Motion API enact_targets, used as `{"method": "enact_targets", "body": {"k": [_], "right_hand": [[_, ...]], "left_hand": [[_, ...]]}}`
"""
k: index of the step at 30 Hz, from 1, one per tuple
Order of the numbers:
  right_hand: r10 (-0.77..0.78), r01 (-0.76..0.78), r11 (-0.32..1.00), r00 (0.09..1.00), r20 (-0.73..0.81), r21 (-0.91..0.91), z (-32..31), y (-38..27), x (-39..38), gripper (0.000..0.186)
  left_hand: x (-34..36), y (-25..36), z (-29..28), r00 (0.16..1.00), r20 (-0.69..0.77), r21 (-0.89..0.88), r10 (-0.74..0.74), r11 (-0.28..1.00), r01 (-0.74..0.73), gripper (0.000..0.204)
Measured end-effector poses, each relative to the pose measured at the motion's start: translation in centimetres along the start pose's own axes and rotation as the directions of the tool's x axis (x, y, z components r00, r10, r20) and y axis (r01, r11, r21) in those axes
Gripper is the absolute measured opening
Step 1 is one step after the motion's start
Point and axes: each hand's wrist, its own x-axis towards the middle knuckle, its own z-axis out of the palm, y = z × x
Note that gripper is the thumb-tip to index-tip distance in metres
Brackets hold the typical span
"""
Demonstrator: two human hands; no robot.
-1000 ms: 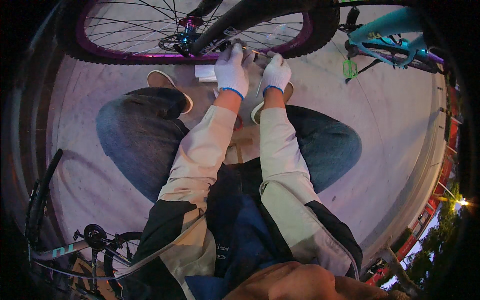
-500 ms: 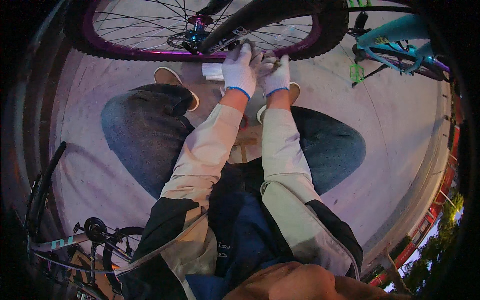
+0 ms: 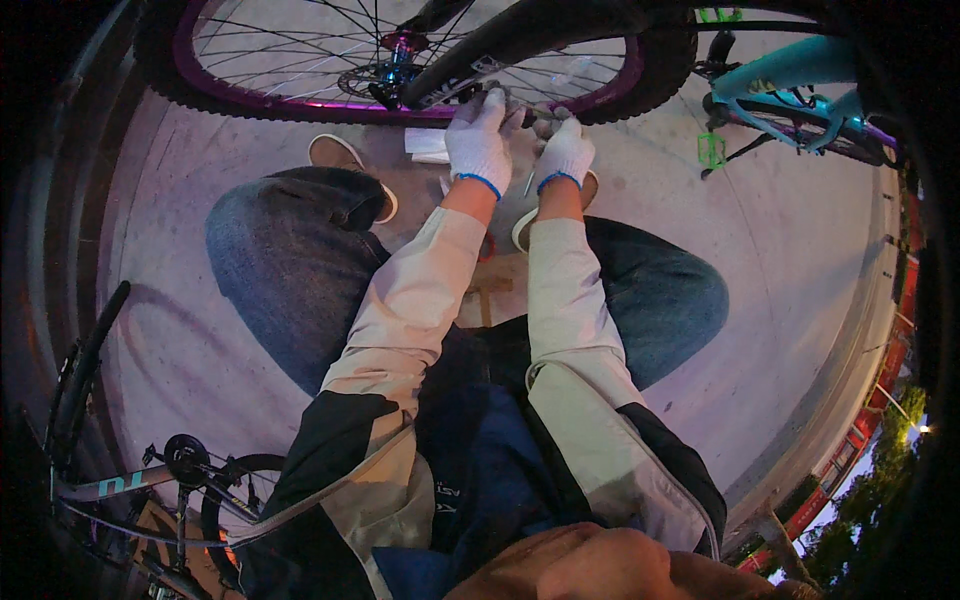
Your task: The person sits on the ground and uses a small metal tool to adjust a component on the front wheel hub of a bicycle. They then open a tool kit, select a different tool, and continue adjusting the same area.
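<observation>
Both my hands wear white knit gloves with blue cuffs, in front of a bicycle wheel [image 3: 290,108] with a purple rim and black knobbly tyre. My left hand [image 3: 480,142] is closed by the lower end of the black fork leg [image 3: 520,48], its fingertips bent around something small that I cannot make out. Just to its right, my right hand [image 3: 566,155] is also closed, fingers pinched together near the tyre. What it grips is hidden. A thin, shiny piece [image 3: 529,182] shows between my wrists; whether it is held cannot be told.
White folded paper [image 3: 427,145] lies on the concrete floor [image 3: 760,300] by my left shoe [image 3: 338,152]. A teal bicycle [image 3: 790,75] with green pedals is at the upper right. Another bicycle [image 3: 120,486] is at the lower left. A kerb-like edge [image 3: 868,330] runs along the right.
My right hand has moved slightly right and toward me, leaving a gap between it and my left hand. The left hand has barely shifted.
</observation>
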Motion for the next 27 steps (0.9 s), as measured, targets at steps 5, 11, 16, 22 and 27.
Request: {"method": "enact_targets", "body": {"k": [5,11,16,22,27], "right_hand": [[0.240,-0.611,0.017,0.771,0.590,0.791,-0.3,2.6,1.3,0.015],[0.265,-0.677,0.177,0.732,0.628,0.714,-1.0,3.1,2.8,0.017],[0.171,-0.269,0.889,0.946,0.275,0.371,-1.5,1.0,1.9,0.025],[-0.487,0.467,0.779,0.871,0.067,-0.419,0.0,0.9,-1.2,0.029],[-0.273,0.262,0.907,0.962,0.013,-0.329,-0.2,0.4,-0.1,0.035]], "left_hand": [[0.2,-0.3,0.1,1.000,-0.003,-0.052,0.008,0.999,-0.008,0.021],[0.1,-0.1,-0.3,1.000,-0.003,-0.009,-0.028,1.000,0.028,0.017],[0.1,-0.2,-0.2,1.000,0.008,-0.026,-0.011,1.000,0.011,0.018],[0.0,-0.1,0.1,0.999,-0.031,-0.018,-0.010,1.000,0.009,0.020],[-0.1,0.1,0.1,1.000,-0.008,0.015,0.002,1.000,-0.002,0.022]]}}
